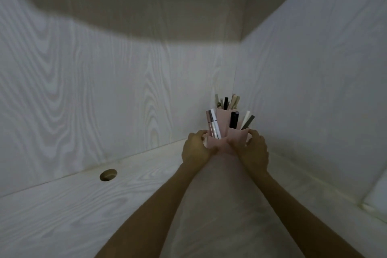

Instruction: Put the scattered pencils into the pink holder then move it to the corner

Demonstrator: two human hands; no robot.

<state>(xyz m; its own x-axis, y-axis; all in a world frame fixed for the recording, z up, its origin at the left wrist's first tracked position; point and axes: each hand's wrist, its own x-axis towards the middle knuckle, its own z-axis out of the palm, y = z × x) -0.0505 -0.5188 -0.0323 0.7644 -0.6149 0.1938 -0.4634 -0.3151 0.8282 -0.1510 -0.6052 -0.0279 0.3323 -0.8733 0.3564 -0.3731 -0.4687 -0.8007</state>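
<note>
The pink holder [222, 118] has several compartments and stands close to the far right corner of the pale wood desk [83, 205]. Pencils and pens [227, 102] stick up from its tall back compartment. A pinkish tube and a white pen [214, 124] lean in the left compartment, a black pen [233, 120] in the middle, and a white and a grey one [247, 122] on the right. My left hand [195, 148] grips the holder's left side and my right hand [254, 150] grips its right side. The holder's base is hidden behind my hands.
A round cable hole [108, 174] is cut in the desk near the back wall at left. Wood-grain walls [104, 90] close the desk at the back and right. A shelf underside [167, 2] hangs overhead. A pale object [377, 195] lies at the right edge.
</note>
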